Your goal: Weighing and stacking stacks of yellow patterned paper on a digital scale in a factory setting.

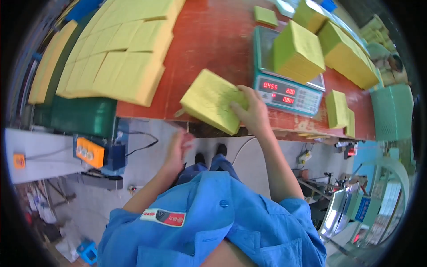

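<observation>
A thick stack of yellow sheets sits tilted at the front edge of the red table, with creases on its top. My right hand grips its right end, thumb on the top face and fingers over the far side. Below the table edge, left of that stack, is my left hand, blurred by motion and apart from the stack. Just right of my right hand stands a teal digital scale with lit red digits. Another yellow stack rests on its pan.
Rows of yellow stacks cover the table's left side, beside a green conveyor belt. More yellow stacks stand behind the scale, and smaller ones to its right. A green basket is at far right. An orange control box hangs at left.
</observation>
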`<state>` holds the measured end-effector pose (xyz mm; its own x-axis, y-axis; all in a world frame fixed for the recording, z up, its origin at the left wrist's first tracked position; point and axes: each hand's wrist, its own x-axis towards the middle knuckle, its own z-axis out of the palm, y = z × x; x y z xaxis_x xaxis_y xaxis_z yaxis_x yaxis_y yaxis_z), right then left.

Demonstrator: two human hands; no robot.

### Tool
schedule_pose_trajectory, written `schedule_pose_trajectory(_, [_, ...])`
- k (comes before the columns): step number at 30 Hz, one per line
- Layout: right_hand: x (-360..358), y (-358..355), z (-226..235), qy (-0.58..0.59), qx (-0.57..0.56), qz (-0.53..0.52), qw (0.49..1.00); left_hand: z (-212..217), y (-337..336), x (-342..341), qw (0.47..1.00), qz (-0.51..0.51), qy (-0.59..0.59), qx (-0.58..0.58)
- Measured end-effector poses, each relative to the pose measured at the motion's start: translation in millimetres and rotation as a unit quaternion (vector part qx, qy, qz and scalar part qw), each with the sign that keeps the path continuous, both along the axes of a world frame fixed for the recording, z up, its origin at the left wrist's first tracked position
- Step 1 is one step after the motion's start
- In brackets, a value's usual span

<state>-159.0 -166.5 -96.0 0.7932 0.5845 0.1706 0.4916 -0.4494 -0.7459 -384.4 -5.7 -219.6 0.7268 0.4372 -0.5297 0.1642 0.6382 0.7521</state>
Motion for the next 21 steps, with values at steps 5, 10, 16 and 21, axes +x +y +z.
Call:
schedule_pose_trajectory(5, [-45.9, 3.6, -14.3, -0.048, -0.041, -0.060, 0.996, 13.1, -19.4, 48.3, 0.979, -0.028, -0.148, -0.137])
schedule_pose_trajectory(10, [-82.5, 0.4, -7.1, -0.053, -0.081, -0.084, 0.992, 41.9, -18.7, 37.5, 0.965, -0.010, -0.160, -0.207])
schedule_pose_trajectory(16, [-97.7, -18.1, -15.6, 0.003, -0.018, -0.049, 0.999, 57.8, -10.9, 26.3, 0.986, -0.073, -0.139, -0.062])
schedule_pose_trajectory(21, [-62.1, -46.0, -64.7, 0.301, 0.065, -0.043, 0.950, 67.9, 5.0, 29.7, 0.974, -0.067, -0.165, -0.137])
